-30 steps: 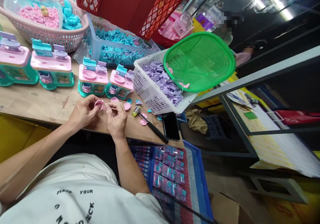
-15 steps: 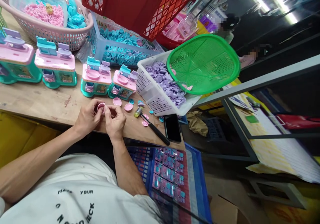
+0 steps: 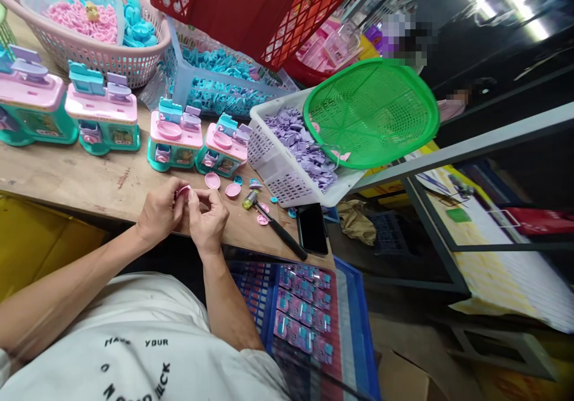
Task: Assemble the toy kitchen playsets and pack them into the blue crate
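Note:
Both hands meet over the near edge of the wooden table (image 3: 116,180). My left hand (image 3: 160,211) is closed on a small pink plastic dish (image 3: 183,190), mostly hidden by the fingers. Thumb and fingertips of my right hand (image 3: 207,219) pinch the same dish from the other side. Just beyond them lie two loose pink oval dishes (image 3: 232,190). A hammer (image 3: 282,232) with a black handle and yellowish head rests to the right, beside small pink discs (image 3: 262,219). Several pink and teal toy kitchen units (image 3: 174,141) stand in a row behind the hands.
Behind the row are a pink basket (image 3: 103,60), a clear bin of teal parts (image 3: 224,87) and a raised red crate (image 3: 233,12). On the right stand a white basket (image 3: 273,162) of purple parts, a green basket (image 3: 372,114) and a phone (image 3: 313,229). Below sits a blue crate (image 3: 359,305).
The view has shifted slightly. My left hand's grip on the pink dish has turned a little, so less of the dish shows. Both hands stay together in the same place.

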`<move>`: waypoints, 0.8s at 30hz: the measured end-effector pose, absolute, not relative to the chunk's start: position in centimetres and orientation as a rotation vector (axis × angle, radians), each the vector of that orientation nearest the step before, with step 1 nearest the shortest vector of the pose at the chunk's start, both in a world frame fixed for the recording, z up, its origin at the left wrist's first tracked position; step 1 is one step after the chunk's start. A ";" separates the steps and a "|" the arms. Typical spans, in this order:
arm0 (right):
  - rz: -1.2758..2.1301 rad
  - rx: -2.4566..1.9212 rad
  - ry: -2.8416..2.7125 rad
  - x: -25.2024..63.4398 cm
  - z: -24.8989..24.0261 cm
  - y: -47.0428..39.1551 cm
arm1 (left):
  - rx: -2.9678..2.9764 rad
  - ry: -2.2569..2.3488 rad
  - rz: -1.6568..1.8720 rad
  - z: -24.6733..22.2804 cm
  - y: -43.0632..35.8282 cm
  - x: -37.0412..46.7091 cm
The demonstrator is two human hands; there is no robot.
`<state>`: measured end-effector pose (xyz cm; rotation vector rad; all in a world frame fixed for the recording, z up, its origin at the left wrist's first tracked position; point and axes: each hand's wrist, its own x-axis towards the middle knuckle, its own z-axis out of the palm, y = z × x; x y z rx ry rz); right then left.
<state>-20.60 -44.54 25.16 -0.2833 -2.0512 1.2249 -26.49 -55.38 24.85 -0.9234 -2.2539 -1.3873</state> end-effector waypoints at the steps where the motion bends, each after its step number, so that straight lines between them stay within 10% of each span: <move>1: 1.182 -0.270 -2.055 -20.6 25.3 -44.6 | -0.940 -2.235 -1.347 24.8 -55.4 -26.5; 17: 1.393 -0.326 -2.082 -20.7 25.6 -45.2 | -0.772 -2.315 -1.504 24.7 -55.2 -26.1; 24: 1.144 0.182 -2.166 -22.6 26.6 -46.5 | -0.259 -2.214 -2.412 26.7 -57.9 -27.7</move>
